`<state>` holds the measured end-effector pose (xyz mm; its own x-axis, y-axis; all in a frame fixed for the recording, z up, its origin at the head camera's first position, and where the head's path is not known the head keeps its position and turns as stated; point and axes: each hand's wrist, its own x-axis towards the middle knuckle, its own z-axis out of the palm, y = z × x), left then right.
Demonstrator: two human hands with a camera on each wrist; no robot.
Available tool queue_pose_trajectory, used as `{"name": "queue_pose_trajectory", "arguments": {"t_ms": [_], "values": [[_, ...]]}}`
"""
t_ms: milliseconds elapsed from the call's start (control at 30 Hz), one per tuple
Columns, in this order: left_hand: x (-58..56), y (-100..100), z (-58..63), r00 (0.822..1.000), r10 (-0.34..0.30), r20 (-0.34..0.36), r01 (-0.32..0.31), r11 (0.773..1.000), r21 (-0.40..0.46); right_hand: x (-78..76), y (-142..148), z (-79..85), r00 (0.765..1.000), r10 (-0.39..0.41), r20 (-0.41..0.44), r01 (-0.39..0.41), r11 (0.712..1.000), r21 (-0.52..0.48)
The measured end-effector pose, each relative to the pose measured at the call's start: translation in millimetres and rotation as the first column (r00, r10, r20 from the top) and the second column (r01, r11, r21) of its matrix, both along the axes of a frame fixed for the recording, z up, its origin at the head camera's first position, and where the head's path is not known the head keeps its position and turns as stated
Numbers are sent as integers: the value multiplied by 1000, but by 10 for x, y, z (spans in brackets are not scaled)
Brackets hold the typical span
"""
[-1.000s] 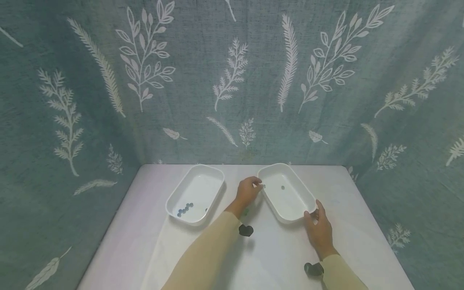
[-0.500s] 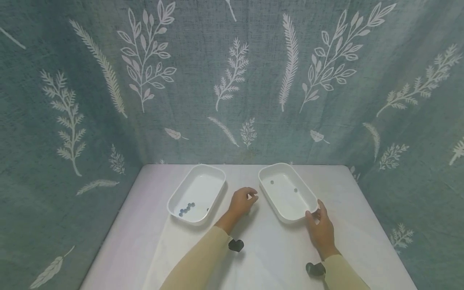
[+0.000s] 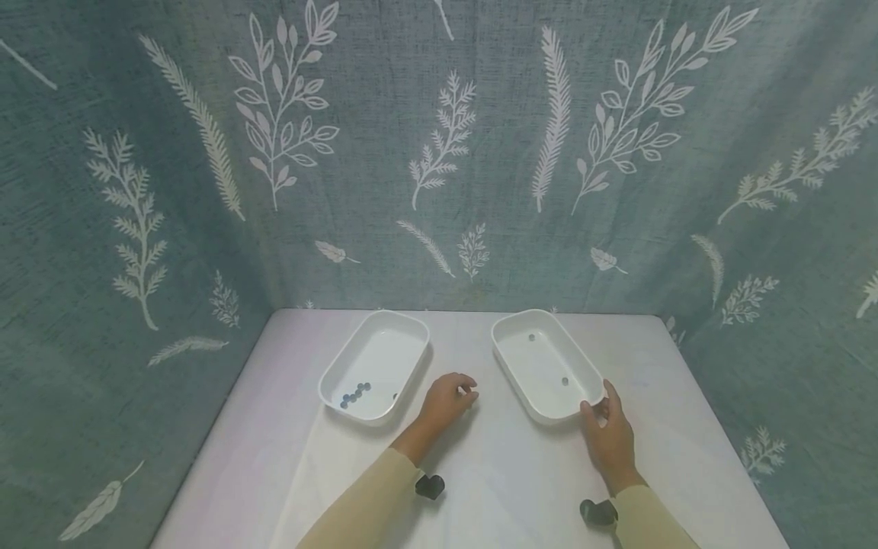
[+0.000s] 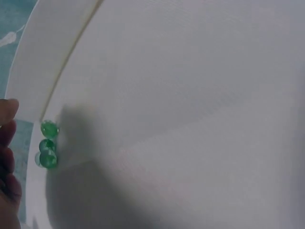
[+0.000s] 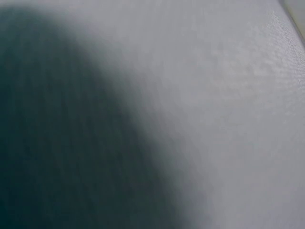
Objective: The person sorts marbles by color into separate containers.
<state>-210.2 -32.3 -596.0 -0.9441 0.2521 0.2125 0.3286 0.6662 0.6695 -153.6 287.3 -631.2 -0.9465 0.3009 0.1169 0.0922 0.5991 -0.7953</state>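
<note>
My left hand (image 3: 449,400) hovers over or rests on the table between two white trays, its fingers loosely bent and nothing seen in them. Several green glass marbles (image 4: 48,158) lie clustered near its fingers (image 4: 8,160) in the left wrist view; the hand hides them from the head camera. At its near right corner, the right tray (image 3: 521,386) is gripped by my right hand (image 3: 610,438), thumb in front and fingers at the side. Inside are two small marbles, one far back (image 3: 531,337) and one near the right side (image 3: 565,380).
The left tray (image 3: 329,367) holds a row of several bluish marbles (image 3: 353,397) and a lone marble (image 3: 395,396) at its right wall. Leaf-patterned green cloth (image 3: 384,152) encloses the white table (image 3: 507,488). A blurred dark shape (image 5: 62,133) fills much of the right wrist view.
My left hand has let a marble go into the right tray and drawn back toward me and left. Both marbles there have rolled. My right hand keeps its grip on the tray.
</note>
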Motion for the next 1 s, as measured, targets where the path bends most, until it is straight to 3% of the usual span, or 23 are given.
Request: {"name": "queue_pose_trajectory", "arguments": {"t_ms": [300,633,1000], "values": [[125,-111,6,999,23,35,-25,998,52,-11,11,-8,1000,-3,3,3,1000,-9],[205,-253,-46,992,61,109,-61,998,-4,-13,9,-6,1000,-6,14,6,1000,-22],[238,-342,-174,991,40,132,-37,999,-28,-2,-5,-1,1000,-5,23,5,1000,-10]]}}
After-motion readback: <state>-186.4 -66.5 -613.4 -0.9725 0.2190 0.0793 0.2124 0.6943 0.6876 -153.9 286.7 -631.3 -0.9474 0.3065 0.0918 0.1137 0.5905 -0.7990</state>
